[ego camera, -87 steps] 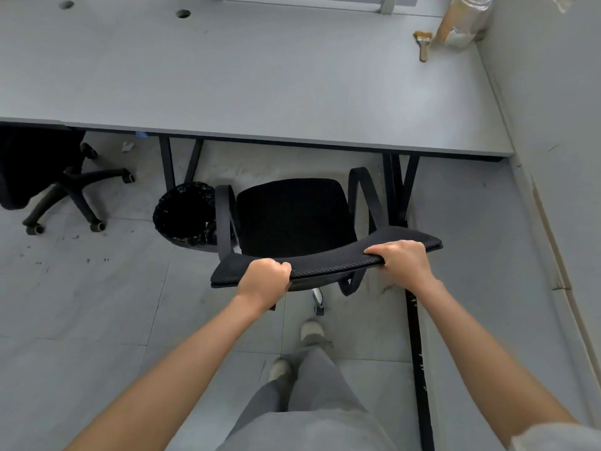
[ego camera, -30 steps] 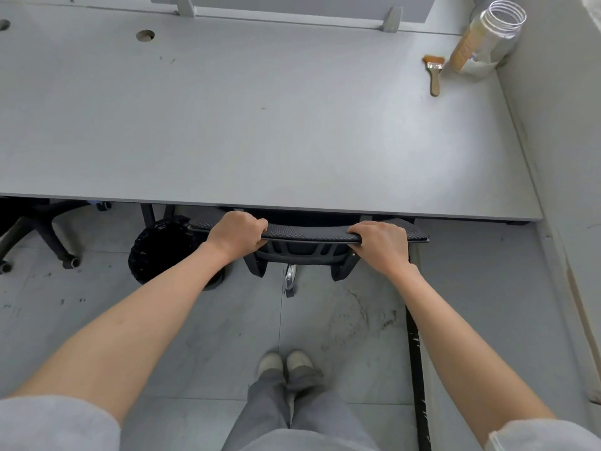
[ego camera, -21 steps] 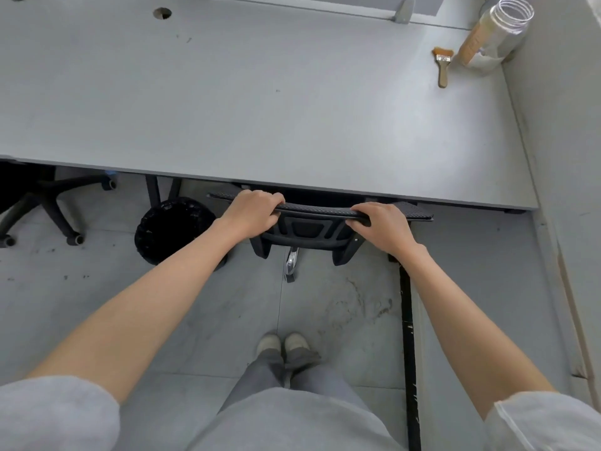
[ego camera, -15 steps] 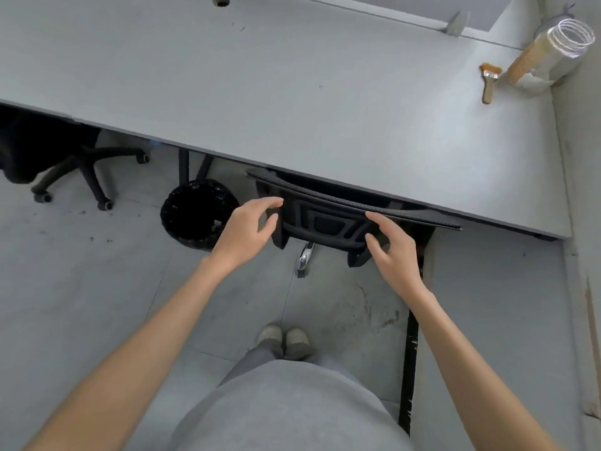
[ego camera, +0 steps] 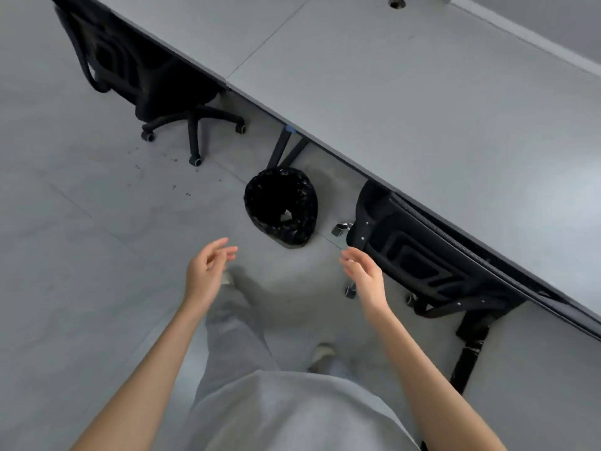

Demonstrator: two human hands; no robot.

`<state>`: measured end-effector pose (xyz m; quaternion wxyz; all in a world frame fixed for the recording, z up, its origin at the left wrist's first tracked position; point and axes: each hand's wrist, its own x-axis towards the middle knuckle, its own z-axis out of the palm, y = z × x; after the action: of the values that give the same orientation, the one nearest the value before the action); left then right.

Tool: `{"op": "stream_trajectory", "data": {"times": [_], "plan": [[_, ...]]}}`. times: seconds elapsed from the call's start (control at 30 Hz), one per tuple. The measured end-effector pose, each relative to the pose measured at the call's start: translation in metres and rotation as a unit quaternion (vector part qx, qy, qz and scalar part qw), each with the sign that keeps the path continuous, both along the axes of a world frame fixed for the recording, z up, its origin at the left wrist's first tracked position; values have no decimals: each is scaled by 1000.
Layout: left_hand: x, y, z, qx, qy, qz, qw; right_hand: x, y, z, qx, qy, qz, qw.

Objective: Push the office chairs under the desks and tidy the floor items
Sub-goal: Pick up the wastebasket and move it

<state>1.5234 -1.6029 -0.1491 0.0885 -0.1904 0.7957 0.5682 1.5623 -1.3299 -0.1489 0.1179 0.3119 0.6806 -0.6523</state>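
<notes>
Two hands hang free in front of the person, neither touching anything: the left hand [ego camera: 208, 271] has its fingers loosely spread over the bare floor, and the right hand [ego camera: 366, 275] is likewise relaxed and unclenched, just beside the back of the near chair [ego camera: 419, 255] but apart from it. That near chair sits with its seat hidden beneath the grey surface [ego camera: 422, 92], only its black backrest and a couple of casters showing at the edge, so I judge this chair done. A little farther out, the black-lined waste bin [ego camera: 281, 206] stands on the floor just beside the desk legs, mostly out in the open rather than under the surface; whether it counts as a floor item to be tucked in is a judgement, but it looks like a candidate. Small dark specks [ego camera: 156, 164] are scattered on the tiles between the bin and the far chair [ego camera: 140, 76], too small to identify. Farthest away, the far chair stands with its backrest and most of its star base out from under the surface, angled to the edge, so it appears only partly pushed in. By my reading roughly half the chair work is finished, with the far chair, the bin and any floor litter left to handle.
</notes>
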Motion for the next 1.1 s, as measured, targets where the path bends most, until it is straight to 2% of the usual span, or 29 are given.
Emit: {"op": "stream_trajectory", "data": {"times": [0.2,0.37,0.5,0.67,0.83,1.1], "plan": [[-139,-54,-17,-58,-46,-130,989,-89,-70,-46,25,-41,-88,995],[-236,-72,-38,-104,-54,-274,955,-140,-118,-77,26,-71,-188,979],[-280,-80,-74,-132,-63,-330,933,-171,-141,-103,19,-80,-211,974],[-303,-85,-148,-143,-78,-326,931,-179,-157,-168,-10,-78,-240,968],[-324,-83,-239,-137,-90,-353,921,-178,-159,-263,-17,-112,-258,960],[-377,-72,-401,-221,-36,-385,895,-220,-134,-410,102,-101,-230,963]]}}
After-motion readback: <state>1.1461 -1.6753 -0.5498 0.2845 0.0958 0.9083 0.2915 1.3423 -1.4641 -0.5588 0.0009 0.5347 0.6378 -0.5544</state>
